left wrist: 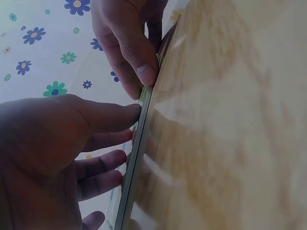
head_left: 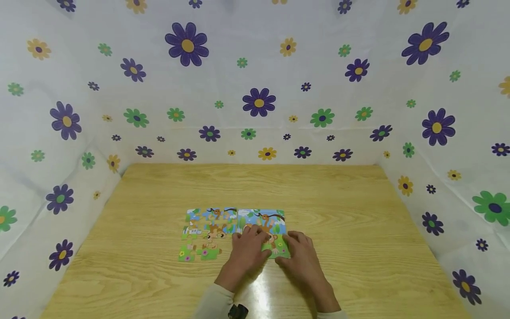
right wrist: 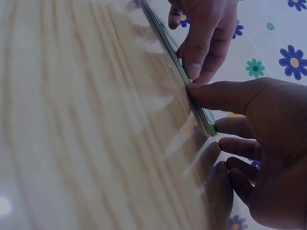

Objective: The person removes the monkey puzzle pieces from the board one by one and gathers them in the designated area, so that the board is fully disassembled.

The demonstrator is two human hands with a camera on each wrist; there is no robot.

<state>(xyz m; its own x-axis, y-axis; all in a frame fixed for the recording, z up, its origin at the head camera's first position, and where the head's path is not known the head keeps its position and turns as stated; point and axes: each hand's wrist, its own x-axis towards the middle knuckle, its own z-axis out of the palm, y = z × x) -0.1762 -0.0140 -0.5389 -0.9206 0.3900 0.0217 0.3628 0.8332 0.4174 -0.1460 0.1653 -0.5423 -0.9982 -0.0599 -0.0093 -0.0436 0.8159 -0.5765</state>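
A flat, thin picture board [head_left: 281, 246] with a monkey, a branch and grass lies on the table. My left hand [head_left: 250, 248] rests over its left part, covering some of the picture. Thumb and fingers of that hand touch the board in the left wrist view, extended and slightly bent. My right hand [head_left: 300, 254] is at the board's right side; its thumb [right wrist: 211, 95] touches the near edge and a finger meets the corner. Left of the board lie several jigsaw pieces [head_left: 209, 253] of a similar monkey scene, some touching and others apart.
The wooden table [head_left: 358, 212] carries the board and pieces. White cloth [head_left: 223, 88] with printed flowers hangs behind it and along both sides. A dark object [head_left: 237, 311] is at my left sleeve's cuff.
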